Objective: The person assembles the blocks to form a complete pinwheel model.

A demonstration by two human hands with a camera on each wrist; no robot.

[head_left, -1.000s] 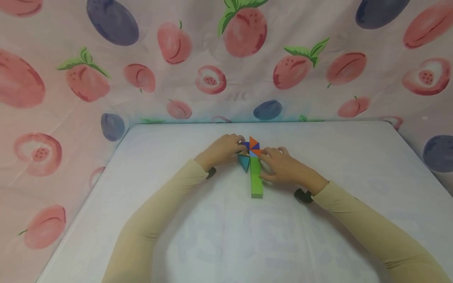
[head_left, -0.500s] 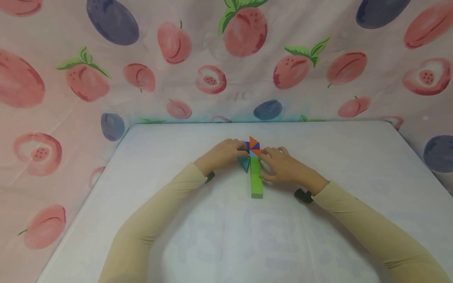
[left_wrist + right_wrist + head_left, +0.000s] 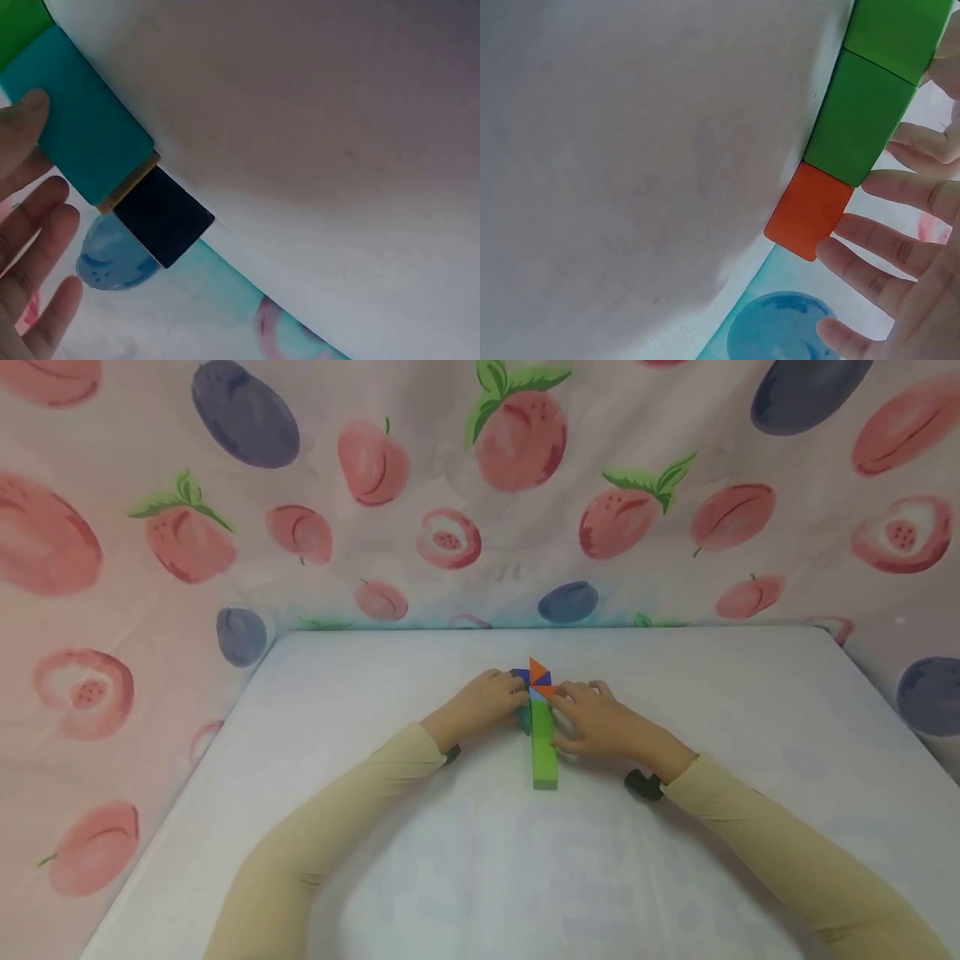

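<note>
A small block figure lies on the white tabletop. Two green blocks (image 3: 543, 743) form its stem. Orange triangles (image 3: 537, 671), purple-blue pieces (image 3: 544, 679) and a light-blue piece (image 3: 536, 693) make up its top. My left hand (image 3: 480, 703) covers part of the left side. Its thumb touches the face of a teal block (image 3: 94, 120), the index fingertip right at that block's edge; the other fingers extend past it. A dark block (image 3: 165, 217) sits beyond the teal one. My right hand (image 3: 600, 718) rests straight fingers along the right side, at the green blocks and an orange block (image 3: 810, 210).
The white tabletop (image 3: 420, 877) surrounds the figure. Behind and to the left hangs a pink fruit-print cloth (image 3: 322, 460). Dark wrist devices (image 3: 643, 785) show beneath both wrists, under beige sleeves.
My left hand has shifted slightly nearer and to the right, over the teal block, now mostly hidden. The right hand stays against the blocks. The head view has tilted a little.
</note>
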